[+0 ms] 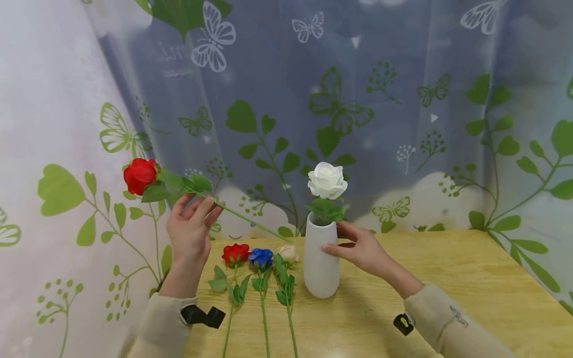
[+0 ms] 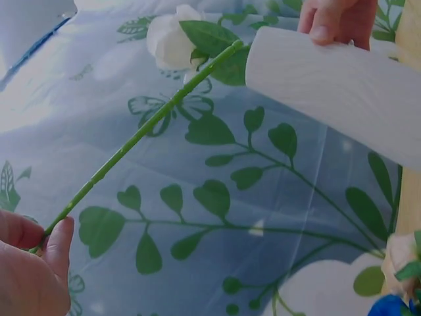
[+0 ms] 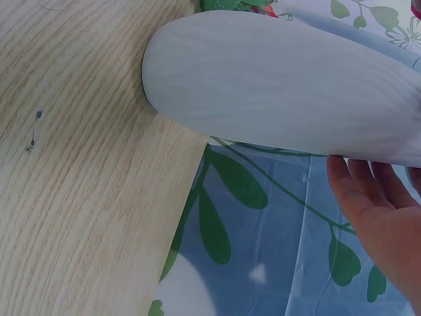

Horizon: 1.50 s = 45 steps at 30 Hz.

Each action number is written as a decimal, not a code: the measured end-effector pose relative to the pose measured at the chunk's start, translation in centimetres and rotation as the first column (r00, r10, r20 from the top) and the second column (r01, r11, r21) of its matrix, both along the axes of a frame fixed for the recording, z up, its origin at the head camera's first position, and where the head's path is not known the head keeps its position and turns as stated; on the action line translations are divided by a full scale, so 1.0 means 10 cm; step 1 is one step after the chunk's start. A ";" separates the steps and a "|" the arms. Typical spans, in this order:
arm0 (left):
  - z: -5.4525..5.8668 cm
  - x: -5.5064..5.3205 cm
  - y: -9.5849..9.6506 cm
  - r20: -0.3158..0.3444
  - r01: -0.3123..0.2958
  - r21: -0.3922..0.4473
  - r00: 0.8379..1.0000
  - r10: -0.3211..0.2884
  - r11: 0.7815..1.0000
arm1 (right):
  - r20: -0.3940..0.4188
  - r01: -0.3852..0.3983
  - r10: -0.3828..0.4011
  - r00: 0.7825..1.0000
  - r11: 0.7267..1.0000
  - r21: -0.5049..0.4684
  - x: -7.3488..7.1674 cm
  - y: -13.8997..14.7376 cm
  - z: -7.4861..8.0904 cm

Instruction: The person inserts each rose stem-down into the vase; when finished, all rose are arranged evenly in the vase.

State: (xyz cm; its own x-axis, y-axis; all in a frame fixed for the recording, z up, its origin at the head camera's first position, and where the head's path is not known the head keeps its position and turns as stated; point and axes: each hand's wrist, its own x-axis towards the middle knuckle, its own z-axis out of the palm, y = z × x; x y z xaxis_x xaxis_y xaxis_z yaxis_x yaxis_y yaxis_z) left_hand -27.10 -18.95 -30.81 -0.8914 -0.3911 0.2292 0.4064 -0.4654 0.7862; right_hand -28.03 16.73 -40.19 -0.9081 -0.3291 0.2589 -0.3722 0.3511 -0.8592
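My left hand pinches the green stem of a red rose just below its leaves. The bloom points up and left, and the stem slants down toward the vase. A white ribbed vase stands upright on the table, a white rose in its mouth. Near the vase's top, my right hand grips it from the right, thumb in front and fingers behind. In the left wrist view the stem's tip appears close to the vase's rim; whether they touch, I cannot tell.
Left of the vase, a second red rose, a blue rose and a cream rose lie side by side on the wooden table. Behind the table hangs a curtain printed with leaves and butterflies.
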 end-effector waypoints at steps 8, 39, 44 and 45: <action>0.14 -0.06 0.29 -0.092 -0.032 0.035 0.995 0.035 0.999 | -0.005 0.003 -0.003 1.000 1.000 -0.005 0.02 0.00 -0.01; -0.02 -0.22 1.11 -0.266 -0.058 -0.526 0.959 -0.099 0.849 | -0.024 -0.001 0.001 1.000 1.000 -0.002 -0.01 0.01 -0.02; -0.09 -0.23 1.21 -0.234 -0.025 -0.605 0.961 -0.148 0.796 | -0.011 -0.006 0.006 1.000 1.000 -0.013 0.00 0.01 -0.01; -0.11 -0.23 1.23 -0.225 -0.019 -0.618 0.962 -0.153 0.786 | -0.014 -0.009 0.009 1.000 1.000 -0.014 0.00 0.01 -0.01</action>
